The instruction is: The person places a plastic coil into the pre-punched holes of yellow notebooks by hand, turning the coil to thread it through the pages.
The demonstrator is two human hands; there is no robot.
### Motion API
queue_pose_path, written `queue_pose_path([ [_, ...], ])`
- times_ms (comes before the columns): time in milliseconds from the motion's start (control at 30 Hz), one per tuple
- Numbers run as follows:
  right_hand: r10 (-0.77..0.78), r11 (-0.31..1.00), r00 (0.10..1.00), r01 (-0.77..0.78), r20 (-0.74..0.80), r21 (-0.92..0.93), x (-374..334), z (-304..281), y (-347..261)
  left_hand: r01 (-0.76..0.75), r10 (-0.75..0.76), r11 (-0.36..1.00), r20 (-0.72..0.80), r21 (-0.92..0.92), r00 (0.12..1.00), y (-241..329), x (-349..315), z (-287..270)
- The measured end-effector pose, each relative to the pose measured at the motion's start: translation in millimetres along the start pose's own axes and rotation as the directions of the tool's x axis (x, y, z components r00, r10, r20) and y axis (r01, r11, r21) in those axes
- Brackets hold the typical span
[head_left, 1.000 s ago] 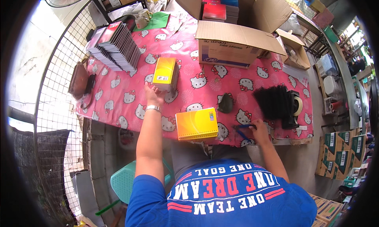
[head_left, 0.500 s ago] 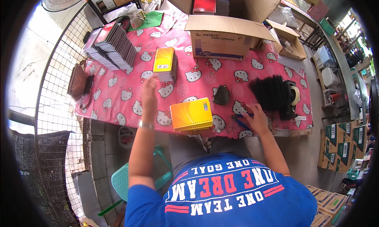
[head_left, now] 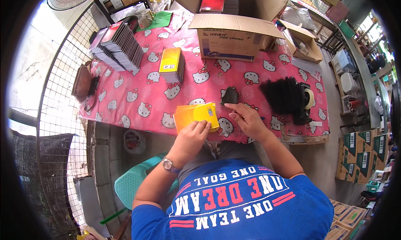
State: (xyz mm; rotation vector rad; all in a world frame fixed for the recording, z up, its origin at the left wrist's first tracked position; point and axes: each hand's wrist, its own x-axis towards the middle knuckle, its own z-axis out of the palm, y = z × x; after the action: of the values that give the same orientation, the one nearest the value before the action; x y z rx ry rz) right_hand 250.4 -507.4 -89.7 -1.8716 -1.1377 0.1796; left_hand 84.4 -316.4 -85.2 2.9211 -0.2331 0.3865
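A few yellow-orange spiral notebooks (head_left: pixel 193 112) lie slightly fanned at the table's near edge. My left hand (head_left: pixel 193 139) is closed over their near side, its fingertips together on the top cover. To the right, my right hand (head_left: pixel 249 122) is over the table with its index finger stretched out and the other fingers partly curled, nothing visible in it. Just beyond that fingertip sits a small dark grey lump (head_left: pixel 229 96), whose kind I cannot make out. Farther back stands a neat stack of yellow spiral notebooks (head_left: pixel 171 66).
A tall stack of spiral notebooks (head_left: pixel 119 48) stands back left, near a brown pouch (head_left: pixel 82 83). An open cardboard box (head_left: pixel 229 43) holds red and blue books (head_left: pixel 213 5). Right of me lie a black mesh bundle (head_left: pixel 279 96) and a tape dispenser (head_left: pixel 307 102). A teal stool (head_left: pixel 133 181) stands below.
My left hand has come back from beside the yellow stack to the near notebooks, which are now fanned. My right hand has moved left, away from a blue item at the table edge.
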Motion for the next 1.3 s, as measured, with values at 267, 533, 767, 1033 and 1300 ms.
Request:
queue_pose_path([
  [267,0.009,0.996,1.0,-0.01,0.007,0.085,9.6,3.1,-3.2,-0.01,0.013,0.998,-0.051,0.059,0.999,11.5,-5.4,5.6],
  [533,0.045,0.988,0.995,-0.031,-0.094,0.15,6.9,-0.4,-4.3,0.13,-0.128,0.96,0.022,-0.249,0.992,1.9,0.7,-36.6],
  [767,0.077,0.957,0.983,-0.026,-0.167,0.288,5.2,36.6,-32.3,0.247,-0.241,0.969,-0.193,0.008,0.951,-10.1,40.7,-24.9],
  [1033,0.038,0.927,0.995,-0.071,0.096,0.368,16.7,-1.7,-25.4,0.191,-0.197,0.98,-0.232,-0.05,0.953,-5.9,44.5,-23.5],
  [1300,-0.127,0.976,0.992,0.124,0.005,0.177,26.0,-10.6,-18.9,0.176,-0.18,0.984,-0.244,-0.039,0.953,5.5,42.1,-19.0],
])
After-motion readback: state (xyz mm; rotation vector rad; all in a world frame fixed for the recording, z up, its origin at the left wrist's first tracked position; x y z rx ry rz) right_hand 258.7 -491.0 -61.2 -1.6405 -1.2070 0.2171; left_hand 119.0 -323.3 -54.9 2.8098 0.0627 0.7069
